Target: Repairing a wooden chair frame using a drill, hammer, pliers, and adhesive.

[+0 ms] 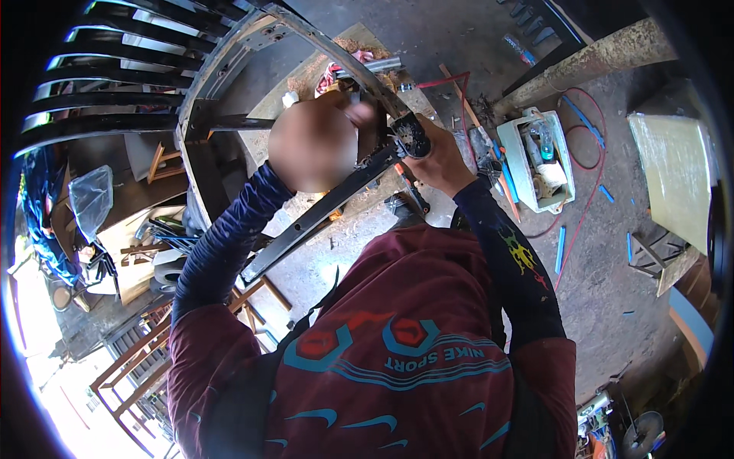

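A dark-painted chair frame [321, 208], apparently wooden, stretches across the upper left and middle, with curved black slats [115, 122] on its left side. My right hand [443, 162] is closed round the worn corner of this frame, where two rails meet. My left hand [313, 145] is inside the frame, left of that corner. It is smeared in the picture, so its fingers and anything in them cannot be made out. Beyond the hands, a red and white cloth [330, 76] and a silvery tool [382, 66] lie on a board [294, 80].
Right of the frame stands a pale bin [527, 195] holding bottles. A red hose [595, 183] curls over the concrete floor among blue strips [560, 246]. A rough post [589, 67] slants across the upper right. Wooden frames [126, 367] stand at lower left.
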Demonstrator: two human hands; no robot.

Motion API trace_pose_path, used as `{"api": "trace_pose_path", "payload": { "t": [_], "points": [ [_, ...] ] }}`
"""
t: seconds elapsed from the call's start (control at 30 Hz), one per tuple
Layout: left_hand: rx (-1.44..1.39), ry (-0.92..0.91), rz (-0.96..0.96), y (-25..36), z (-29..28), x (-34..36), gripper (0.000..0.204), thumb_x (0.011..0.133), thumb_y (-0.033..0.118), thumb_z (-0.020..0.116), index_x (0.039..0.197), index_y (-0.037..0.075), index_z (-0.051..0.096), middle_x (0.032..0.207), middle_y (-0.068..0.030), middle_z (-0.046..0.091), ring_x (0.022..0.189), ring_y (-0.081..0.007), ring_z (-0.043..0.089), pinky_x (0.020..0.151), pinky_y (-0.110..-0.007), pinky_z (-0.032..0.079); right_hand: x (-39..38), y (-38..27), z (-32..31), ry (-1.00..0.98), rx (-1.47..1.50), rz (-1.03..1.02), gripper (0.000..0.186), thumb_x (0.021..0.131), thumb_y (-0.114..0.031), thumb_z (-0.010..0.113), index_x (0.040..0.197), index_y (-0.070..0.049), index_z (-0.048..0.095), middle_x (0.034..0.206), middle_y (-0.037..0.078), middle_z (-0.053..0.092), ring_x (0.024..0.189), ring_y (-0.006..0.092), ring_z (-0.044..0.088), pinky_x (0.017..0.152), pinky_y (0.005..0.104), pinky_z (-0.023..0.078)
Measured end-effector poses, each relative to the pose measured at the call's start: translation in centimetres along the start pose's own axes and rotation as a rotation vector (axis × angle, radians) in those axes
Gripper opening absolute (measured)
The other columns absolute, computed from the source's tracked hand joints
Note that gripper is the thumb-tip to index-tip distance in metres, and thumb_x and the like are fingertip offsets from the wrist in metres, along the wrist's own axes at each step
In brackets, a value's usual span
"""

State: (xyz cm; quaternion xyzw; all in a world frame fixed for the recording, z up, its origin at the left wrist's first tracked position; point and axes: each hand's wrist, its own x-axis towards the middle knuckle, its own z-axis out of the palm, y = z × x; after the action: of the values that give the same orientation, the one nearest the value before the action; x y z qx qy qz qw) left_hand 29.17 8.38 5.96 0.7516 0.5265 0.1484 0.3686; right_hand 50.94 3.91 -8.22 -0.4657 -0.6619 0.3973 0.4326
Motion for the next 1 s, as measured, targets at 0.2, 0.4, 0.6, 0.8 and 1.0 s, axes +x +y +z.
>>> {"api": "trace_pose_path", "payload": {
  "t": [0.2,0.4,0.6,0.8,1.0],
  "points": [
    [0.083,-0.092,0.063,2.5,0.1,0.9,0.045,0.079,0.035,0.080,0.085,-0.006,0.061,0.066,-0.0203,0.063,0.058,-0.0281,0.065,0.059,-0.041,0.052,0.0,0.4,0.1,0.001,-0.042,-0.040,0.027,0.080,-0.010,0.072,0.101,-0.006,0.054,0.085,0.020,0.066,0.084,0.0430,0.066,0.071,0.0444,0.055],
    [0.231,-0.157,0.056,1.8,-0.2,1.5,0.028,0.080,0.019,0.071,0.081,-0.006,0.060,0.068,-0.0205,0.062,0.062,-0.0289,0.065,0.055,-0.040,0.052,-0.1,0.5,-0.2,-0.018,-0.061,-0.053,0.032,0.078,-0.012,0.074,0.101,-0.006,0.053,0.086,0.019,0.066,0.084,0.0415,0.067,0.070,0.0448,0.055],
    [0.210,-0.353,0.082,3.8,-2.0,3.7,0.028,0.078,0.022,0.073,0.079,-0.004,0.063,0.066,-0.0189,0.063,0.061,-0.0310,0.067,0.055,-0.039,0.054,-0.4,0.1,-0.3,-0.006,0.020,0.006,0.033,0.077,-0.005,0.071,0.107,-0.005,0.058,0.091,0.018,0.066,0.087,0.0397,0.067,0.074,0.0394,0.054],
    [0.311,-0.157,0.060,4.2,0.1,1.2,0.029,0.081,0.022,0.072,0.092,-0.004,0.064,0.073,-0.0199,0.068,0.070,-0.0326,0.071,0.062,-0.040,0.056,-0.5,0.0,-0.3,0.045,0.021,0.015,0.032,0.076,-0.006,0.073,0.104,-0.005,0.057,0.088,0.019,0.067,0.084,0.0410,0.067,0.072,0.0407,0.054],
    [0.223,-0.271,0.194,2.6,-0.3,2.6,0.033,0.080,0.020,0.075,0.100,-0.004,0.065,0.075,-0.0208,0.069,0.071,-0.0294,0.071,0.065,-0.040,0.056,-0.6,0.5,0.0,0.028,-0.029,-0.021,0.029,0.076,-0.006,0.072,0.100,-0.005,0.056,0.088,0.020,0.067,0.086,0.0422,0.067,0.071,0.0428,0.054]
  ]
}}
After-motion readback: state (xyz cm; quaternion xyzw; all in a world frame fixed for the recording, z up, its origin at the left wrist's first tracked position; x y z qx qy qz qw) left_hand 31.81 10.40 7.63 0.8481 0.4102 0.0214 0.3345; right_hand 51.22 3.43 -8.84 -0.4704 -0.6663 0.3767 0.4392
